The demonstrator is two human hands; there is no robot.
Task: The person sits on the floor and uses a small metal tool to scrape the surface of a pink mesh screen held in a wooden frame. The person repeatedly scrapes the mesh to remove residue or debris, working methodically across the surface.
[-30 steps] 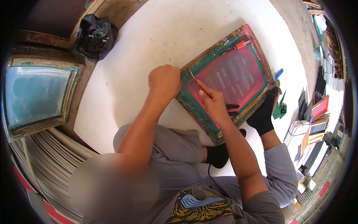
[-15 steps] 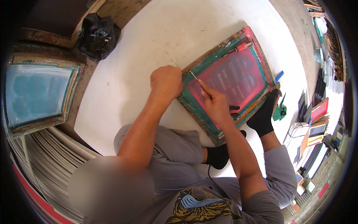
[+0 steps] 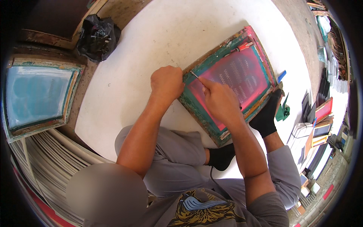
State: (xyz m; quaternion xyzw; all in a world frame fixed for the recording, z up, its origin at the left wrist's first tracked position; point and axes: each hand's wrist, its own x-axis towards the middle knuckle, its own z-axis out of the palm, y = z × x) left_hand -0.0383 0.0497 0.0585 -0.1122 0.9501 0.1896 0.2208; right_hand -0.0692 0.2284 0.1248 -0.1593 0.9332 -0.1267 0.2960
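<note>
A wooden screen-printing frame (image 3: pixel 200 123) with pink-stained mesh (image 3: pixel 234 75) and a teal border lies tilted on the white surface, by my feet. My left hand (image 3: pixel 166 82) is closed at its left corner, holding the edge; the fingertips are hidden. My right hand (image 3: pixel 220 96) is wrapped round a screwdriver (image 3: pixel 194 74) above the mesh, its index finger stretched along the thin metal shaft. The tip touches the teal border near the left corner, and my palm hides the handle. A red-handled tool (image 3: pixel 244 46) rests along the frame's far side.
At the left stands another screen frame (image 3: pixel 73 98) with pale blue mesh, above stacked curved sheets (image 3: pixel 49 162). A black plastic bag (image 3: pixel 98 38) sits at the far left. My black-socked foot (image 3: pixel 266 113) is against the frame's right corner. Green scraps (image 3: pixel 283 110) lie beyond it.
My right hand has turned over, knuckles up now, with its index finger farther along the screwdriver shaft. The frame and my left hand have shifted slightly left.
</note>
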